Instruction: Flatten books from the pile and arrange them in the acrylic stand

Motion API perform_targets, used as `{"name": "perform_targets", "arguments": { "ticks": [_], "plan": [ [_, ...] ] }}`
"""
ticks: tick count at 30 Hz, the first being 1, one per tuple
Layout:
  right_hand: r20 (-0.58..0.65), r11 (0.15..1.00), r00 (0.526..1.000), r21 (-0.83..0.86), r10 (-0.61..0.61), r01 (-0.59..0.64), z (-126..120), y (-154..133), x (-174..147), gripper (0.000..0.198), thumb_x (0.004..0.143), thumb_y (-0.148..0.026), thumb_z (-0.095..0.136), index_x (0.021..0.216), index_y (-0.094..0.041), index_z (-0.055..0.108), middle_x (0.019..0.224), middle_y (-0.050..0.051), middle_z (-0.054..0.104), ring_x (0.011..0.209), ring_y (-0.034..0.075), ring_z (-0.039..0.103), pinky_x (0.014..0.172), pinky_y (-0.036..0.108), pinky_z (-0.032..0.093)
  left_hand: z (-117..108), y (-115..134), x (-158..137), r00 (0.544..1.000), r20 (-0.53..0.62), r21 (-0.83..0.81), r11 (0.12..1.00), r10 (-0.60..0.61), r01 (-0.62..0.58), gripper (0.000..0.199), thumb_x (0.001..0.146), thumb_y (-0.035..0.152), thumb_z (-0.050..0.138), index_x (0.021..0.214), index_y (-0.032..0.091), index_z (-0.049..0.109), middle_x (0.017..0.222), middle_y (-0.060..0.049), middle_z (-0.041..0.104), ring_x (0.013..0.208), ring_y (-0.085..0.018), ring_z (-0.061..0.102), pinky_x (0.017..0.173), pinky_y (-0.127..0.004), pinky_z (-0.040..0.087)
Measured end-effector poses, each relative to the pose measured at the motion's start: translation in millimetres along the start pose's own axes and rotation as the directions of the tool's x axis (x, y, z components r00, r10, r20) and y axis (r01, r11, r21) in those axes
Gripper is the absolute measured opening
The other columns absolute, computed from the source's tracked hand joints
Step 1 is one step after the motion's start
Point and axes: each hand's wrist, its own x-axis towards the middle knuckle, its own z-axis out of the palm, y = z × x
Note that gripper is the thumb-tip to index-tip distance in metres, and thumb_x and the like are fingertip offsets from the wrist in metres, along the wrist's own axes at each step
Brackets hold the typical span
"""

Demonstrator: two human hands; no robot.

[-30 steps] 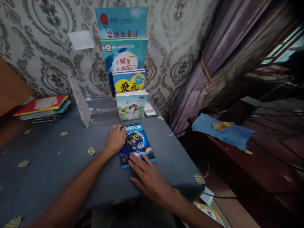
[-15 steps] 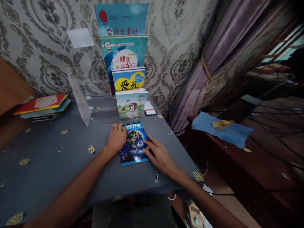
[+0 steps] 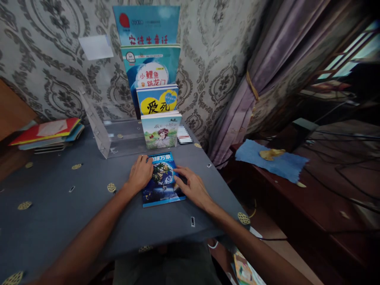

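A blue book with the Earth on its cover [image 3: 163, 178] lies flat on the grey tablecloth in front of me. My left hand [image 3: 141, 173] rests along its upper left edge, fingers stretched forward and fingertips partly over the cover. On the opposite side, my right hand [image 3: 192, 187] touches the right edge with its fingers apart, their tips on the cover. Neither hand is closed around the book. Just behind it, a stepped clear stand [image 3: 101, 130] holds several upright books, the front one a pale green book with a drawn figure [image 3: 162, 132].
Red, yellow and blue folders [image 3: 47, 132] are stacked at the table's left. A small pixelated item [image 3: 184, 134] lies beside the stand. Right of the table, a dark red bench [image 3: 267, 180] carries a blue cloth [image 3: 249, 154] and loose cables. A purple curtain [image 3: 252, 71] hangs behind.
The whole view has shifted slightly, so everything sits a little further left. My right fingers are a little nearer the book's upper right edge; the book still lies flat between my hands.
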Motion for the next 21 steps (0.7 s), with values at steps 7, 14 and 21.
{"name": "perform_targets", "arguments": {
  "ticks": [7, 14, 21],
  "plan": [
    [0.068, 0.796, 0.978, 0.571, 0.198, -0.201, 19.1, -6.2, 20.3, 0.039, 0.082, -0.04, 0.065, 0.117, -0.022, 0.065, 0.111, 0.008, 0.072, 0.095, 0.023, 0.068, 0.082, 0.037, 0.057, -7.9, -6.6, 1.7, 0.996, 0.037, 0.029, 0.996, -0.086, 0.085, 0.027, 0.1, 0.023, 0.038, 0.111, 0.016, 0.063, 0.116, -0.015, 0.061, 0.11, -0.031, 0.057, 0.076, -0.041, 0.056],
    [0.153, 0.392, 0.875, 0.849, 0.46, -0.354, 25.7, 3.2, 36.4, 0.023, 0.078, -0.03, 0.07, 0.098, -0.024, 0.06, 0.096, 0.005, 0.069, 0.092, 0.022, 0.069, 0.07, 0.034, 0.06, -11.1, -8.4, 1.7, 0.993, 0.037, 0.01, 0.994, -0.108, 0.108, 0.028, 0.1, 0.022, 0.037, 0.11, 0.016, 0.062, 0.115, -0.016, 0.061, 0.109, -0.032, 0.058, 0.075, -0.042, 0.056],
    [0.317, 0.37, 0.87, 0.81, 0.378, -0.456, 41.5, -1.8, 60.1, 0.011, 0.082, -0.03, 0.068, 0.088, -0.022, 0.064, 0.07, -0.001, 0.066, 0.06, 0.013, 0.061, 0.055, 0.024, 0.055, -7.9, -9.8, 1.6, 0.994, 0.013, 0.013, 0.994, -0.109, 0.109, 0.025, 0.1, 0.024, 0.038, 0.108, 0.017, 0.061, 0.114, -0.015, 0.061, 0.109, -0.031, 0.057, 0.083, -0.043, 0.053]
  ]
}}
